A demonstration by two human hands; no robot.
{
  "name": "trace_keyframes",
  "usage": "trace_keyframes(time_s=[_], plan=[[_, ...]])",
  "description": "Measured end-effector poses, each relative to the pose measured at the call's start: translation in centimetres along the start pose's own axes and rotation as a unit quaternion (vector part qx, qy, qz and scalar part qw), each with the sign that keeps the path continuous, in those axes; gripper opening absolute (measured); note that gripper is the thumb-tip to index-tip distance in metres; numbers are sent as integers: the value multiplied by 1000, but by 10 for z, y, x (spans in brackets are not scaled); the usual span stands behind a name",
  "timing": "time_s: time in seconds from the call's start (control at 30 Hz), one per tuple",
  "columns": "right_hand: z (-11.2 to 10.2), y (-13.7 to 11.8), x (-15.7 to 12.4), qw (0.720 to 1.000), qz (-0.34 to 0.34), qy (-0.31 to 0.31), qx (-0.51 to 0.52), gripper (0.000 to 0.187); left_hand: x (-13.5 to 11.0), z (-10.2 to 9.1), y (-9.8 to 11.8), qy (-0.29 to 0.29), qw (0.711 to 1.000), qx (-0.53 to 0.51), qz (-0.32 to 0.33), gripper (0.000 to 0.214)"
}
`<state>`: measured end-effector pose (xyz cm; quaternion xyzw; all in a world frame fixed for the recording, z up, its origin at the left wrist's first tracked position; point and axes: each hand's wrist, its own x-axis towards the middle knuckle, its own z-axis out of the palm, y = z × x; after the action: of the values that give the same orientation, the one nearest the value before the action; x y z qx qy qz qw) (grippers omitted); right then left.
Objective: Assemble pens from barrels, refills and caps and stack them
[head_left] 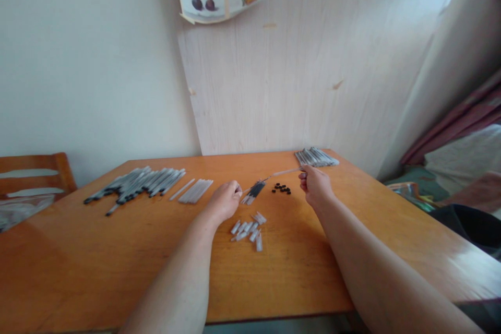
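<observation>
My left hand point(227, 201) is closed, its fingers pinched on a thin rod that points right and is too slight to name surely. In the closed fingers of my right hand point(316, 185) is a slim, translucent tube point(287, 171), pointing left. The rod and tube nearly line up above the table, and I cannot tell whether their ends touch. Below the gap lies a small bundle of dark sticks with pale ends point(254, 191). Several small black plugs point(282, 188) are scattered beside my right hand. Nearer me is a loose pile of short, clear plastic caps point(248, 229).
On the wooden table point(164, 261), a big heap of pen-like tubes with black ends point(136, 185) lies left. Beside it sit plain white tubes point(196, 191). Another stack of slim grey-white sticks point(315, 156) is at the back right. A chair point(35, 172) stands left, a dark container point(467, 227) right.
</observation>
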<state>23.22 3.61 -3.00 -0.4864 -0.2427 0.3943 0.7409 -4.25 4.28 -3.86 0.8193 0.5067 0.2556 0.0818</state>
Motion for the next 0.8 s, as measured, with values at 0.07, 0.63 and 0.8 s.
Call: trace_keyframes(time_s=[0.07,0.63,0.8], plan=[[0,0,-1,1000,4,-6,0,15,0,0,0,-3,1000,3,0,8],[12,-2,-18,982,132,-131,42,5,4,-6,9,54,985,-157,-55,3],[19,-4,-30,964,191,-178,52,3,5,-7,13,104,945,-292,-102,10]])
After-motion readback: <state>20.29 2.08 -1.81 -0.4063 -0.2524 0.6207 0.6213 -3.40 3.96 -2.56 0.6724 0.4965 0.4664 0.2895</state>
